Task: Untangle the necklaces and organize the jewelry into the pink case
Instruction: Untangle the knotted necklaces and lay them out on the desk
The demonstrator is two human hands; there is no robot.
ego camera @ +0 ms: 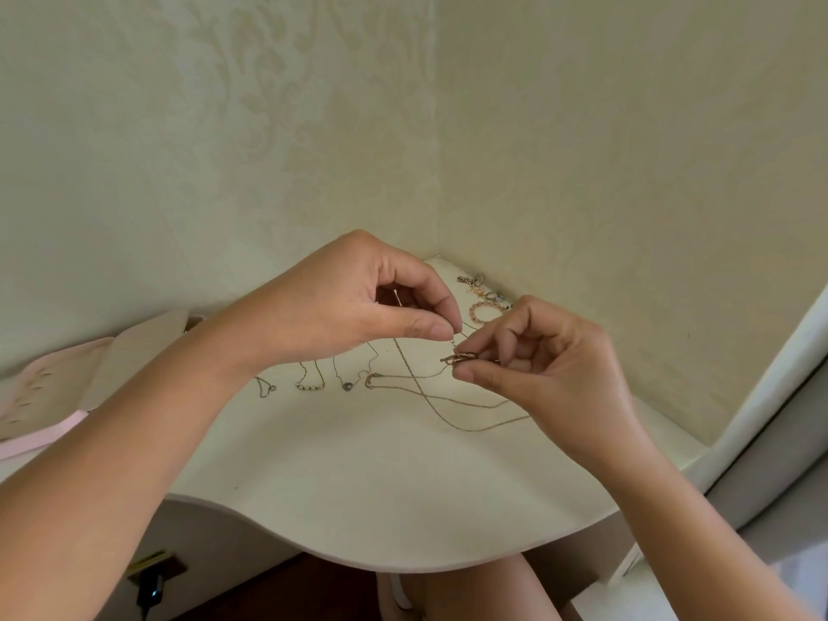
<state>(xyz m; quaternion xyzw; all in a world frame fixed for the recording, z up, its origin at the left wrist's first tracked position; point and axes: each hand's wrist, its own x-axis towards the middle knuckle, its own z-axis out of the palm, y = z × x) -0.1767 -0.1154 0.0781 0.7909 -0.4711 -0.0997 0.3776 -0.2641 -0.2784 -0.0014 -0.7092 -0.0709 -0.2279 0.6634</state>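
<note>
My left hand (358,307) is raised above the cream table (358,486) and pinches a thin chain (416,374) between thumb and forefinger; a small pin shows inside its curled fingers. My right hand (551,365) pinches a small rose-gold pendant (461,358) on that chain. The chain's loops trail down onto the table under my right hand. Three short necklaces lie side by side: a heart pendant (266,388), a beaded bar (309,385) and a round pendant (347,385). The open pink case (49,396) lies at the far left, partly behind my left forearm.
Rings, earrings and a pink bead bracelet (481,309) lie heaped in the table's back corner against the wallpapered walls. The table's curved front edge (381,562) runs above my knees. A white frame stands at the right; a dark device with a cable sits low on the left.
</note>
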